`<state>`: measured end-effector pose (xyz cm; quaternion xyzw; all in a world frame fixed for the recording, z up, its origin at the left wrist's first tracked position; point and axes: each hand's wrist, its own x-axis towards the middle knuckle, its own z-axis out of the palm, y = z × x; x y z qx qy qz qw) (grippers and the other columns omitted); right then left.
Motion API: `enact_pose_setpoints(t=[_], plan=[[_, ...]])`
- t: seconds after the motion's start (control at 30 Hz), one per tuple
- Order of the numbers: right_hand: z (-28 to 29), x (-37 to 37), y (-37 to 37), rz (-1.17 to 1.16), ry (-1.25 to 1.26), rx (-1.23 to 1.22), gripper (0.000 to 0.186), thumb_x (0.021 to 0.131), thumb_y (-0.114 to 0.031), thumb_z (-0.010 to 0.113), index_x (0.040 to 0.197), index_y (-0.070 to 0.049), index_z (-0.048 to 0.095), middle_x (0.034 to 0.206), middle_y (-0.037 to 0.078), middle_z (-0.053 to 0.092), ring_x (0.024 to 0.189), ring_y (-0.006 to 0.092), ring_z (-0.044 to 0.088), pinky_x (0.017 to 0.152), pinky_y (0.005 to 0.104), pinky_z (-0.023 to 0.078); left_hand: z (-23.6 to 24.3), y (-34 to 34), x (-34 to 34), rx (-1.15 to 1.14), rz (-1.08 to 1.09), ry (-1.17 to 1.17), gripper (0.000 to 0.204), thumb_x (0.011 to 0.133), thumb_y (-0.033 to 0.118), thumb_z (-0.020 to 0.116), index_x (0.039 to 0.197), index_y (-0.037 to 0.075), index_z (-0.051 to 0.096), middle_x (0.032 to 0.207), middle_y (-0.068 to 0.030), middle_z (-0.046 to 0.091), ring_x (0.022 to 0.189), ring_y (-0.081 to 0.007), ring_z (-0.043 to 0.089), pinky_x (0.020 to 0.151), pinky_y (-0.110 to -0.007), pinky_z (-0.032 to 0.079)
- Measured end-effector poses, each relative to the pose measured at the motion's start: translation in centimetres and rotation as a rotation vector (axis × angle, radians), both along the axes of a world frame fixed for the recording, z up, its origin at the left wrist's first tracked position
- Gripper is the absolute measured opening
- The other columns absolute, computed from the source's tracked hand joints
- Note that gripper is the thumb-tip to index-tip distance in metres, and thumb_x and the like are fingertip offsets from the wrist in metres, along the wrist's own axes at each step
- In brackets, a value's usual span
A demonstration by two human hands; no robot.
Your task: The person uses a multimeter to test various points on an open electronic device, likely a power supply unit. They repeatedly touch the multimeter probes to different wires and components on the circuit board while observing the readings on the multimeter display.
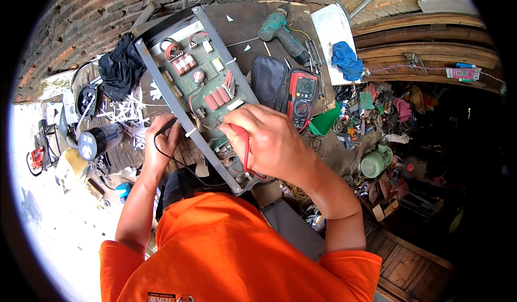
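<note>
A green circuit board (207, 73) with red components and wire bundles sits inside a long grey metal frame (171, 94), tilted across the workbench. My right hand (266, 137) is closed around a red test probe (246, 150), low over the near right part of the board; its tip is hidden by my fingers. My left hand (163, 140) is closed on a black test probe (166, 126) beside the frame's left rail, and its black lead loops below. A red and black multimeter (302, 100) with a lit display lies right of the frame, by its open black case (269, 81).
A green cordless drill (283, 35) lies at the back of the bench. Left are a black cloth (121, 67), white plastic strips (126, 110) and a dark cylindrical container (99, 140). A blue cloth (347, 60) rests on a white board. Clutter and a green motor (377, 161) lie right.
</note>
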<state>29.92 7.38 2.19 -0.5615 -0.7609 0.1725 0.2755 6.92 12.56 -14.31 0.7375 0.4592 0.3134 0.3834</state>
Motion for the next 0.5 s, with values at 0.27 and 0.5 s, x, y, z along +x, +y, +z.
enact_pose_setpoints(t=[0.27, 0.5], plan=[[-0.06, 0.07, 0.39, -0.04, 0.055, 0.002, 0.007, 0.086, -0.006, 0.063, 0.086, -0.004, 0.056, 0.075, 0.013, 0.059, 0.07, 0.0328, 0.061, 0.064, 0.0415, 0.051, 0.54, 0.02, 0.07, -0.024, -0.002, -0.015, 0.017, 0.085, 0.003, 0.07, 0.1, -0.003, 0.066, 0.093, -0.0194, 0.067, 0.085, -0.0365, 0.066, 0.077, -0.037, 0.052], [0.54, -0.12, 0.24, -0.173, 0.236, -0.139, 0.008, 0.085, -0.003, 0.068, 0.088, -0.001, 0.06, 0.08, 0.013, 0.063, 0.07, 0.0316, 0.064, 0.063, 0.0375, 0.052, 0.57, -0.04, 0.1, -0.043, 0.015, -0.02, 0.017, 0.086, 0.006, 0.07, 0.101, -0.001, 0.067, 0.093, -0.0185, 0.067, 0.086, -0.0357, 0.065, 0.077, -0.037, 0.052]])
